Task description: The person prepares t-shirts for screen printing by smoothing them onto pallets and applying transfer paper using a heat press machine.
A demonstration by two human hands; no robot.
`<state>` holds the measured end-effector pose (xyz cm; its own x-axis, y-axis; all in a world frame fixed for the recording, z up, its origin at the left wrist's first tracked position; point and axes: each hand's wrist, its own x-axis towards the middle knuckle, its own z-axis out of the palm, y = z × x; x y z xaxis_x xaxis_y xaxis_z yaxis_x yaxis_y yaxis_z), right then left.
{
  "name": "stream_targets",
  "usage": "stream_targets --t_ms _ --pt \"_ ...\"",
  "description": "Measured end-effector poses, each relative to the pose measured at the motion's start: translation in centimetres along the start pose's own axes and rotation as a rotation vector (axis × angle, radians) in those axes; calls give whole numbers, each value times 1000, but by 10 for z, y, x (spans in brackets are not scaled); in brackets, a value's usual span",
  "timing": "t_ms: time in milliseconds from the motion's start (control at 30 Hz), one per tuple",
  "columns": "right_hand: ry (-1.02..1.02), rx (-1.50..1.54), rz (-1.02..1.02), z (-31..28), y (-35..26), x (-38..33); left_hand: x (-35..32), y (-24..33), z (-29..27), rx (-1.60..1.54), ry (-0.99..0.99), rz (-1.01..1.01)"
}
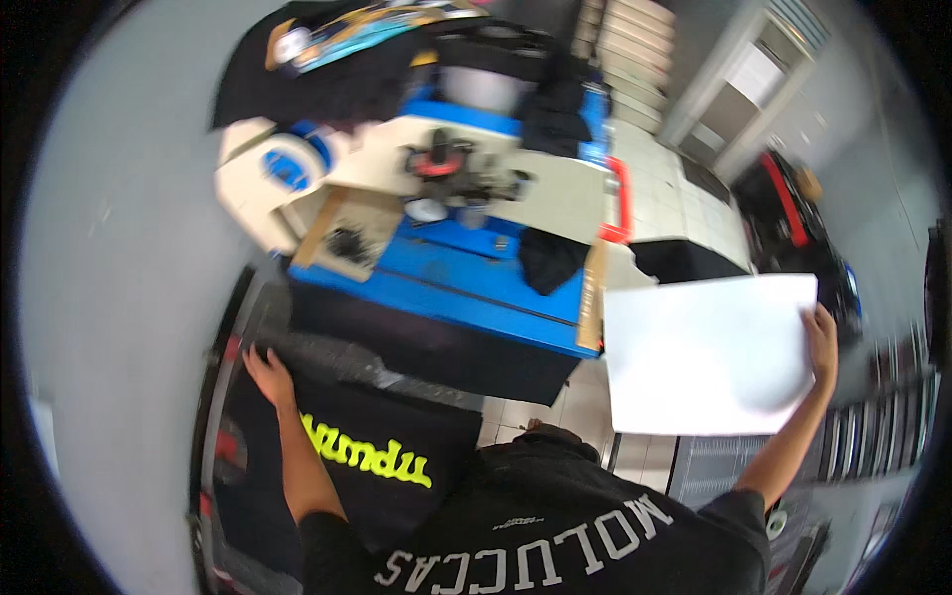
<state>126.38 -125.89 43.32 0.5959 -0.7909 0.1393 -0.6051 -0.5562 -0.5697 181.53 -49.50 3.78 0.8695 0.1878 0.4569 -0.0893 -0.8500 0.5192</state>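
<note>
Pressing the black shirt (397,456) flat with an open left hand (268,375), the person's right hand (821,337) grips a white sheet (709,352) held clear of the yellow print (369,454).

black T-shirt (387,436), neon-yellow lettering | white sheet (704,357), plain | blue press machine (446,268), cream panels | black wearer's shirt (555,516), white lettering | red-edged tray (623,203)

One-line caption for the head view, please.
Left hand rests on a black shirt with yellow-green lettering; right hand holds up a white sheet beside a blue press.
</note>
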Motion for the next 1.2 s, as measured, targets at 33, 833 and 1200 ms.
stream_targets --t_ms 33,833,1200 --pt "136 -20 76 8 13 -8 -16 15 -5 -41 -51 -19" --pt "674 -677 1683 83 447 -239 -359 255 -28 526 -409 -27" --pt "-107 695 -489 252 -19 115 -380 311 -5 509 -375 -121"
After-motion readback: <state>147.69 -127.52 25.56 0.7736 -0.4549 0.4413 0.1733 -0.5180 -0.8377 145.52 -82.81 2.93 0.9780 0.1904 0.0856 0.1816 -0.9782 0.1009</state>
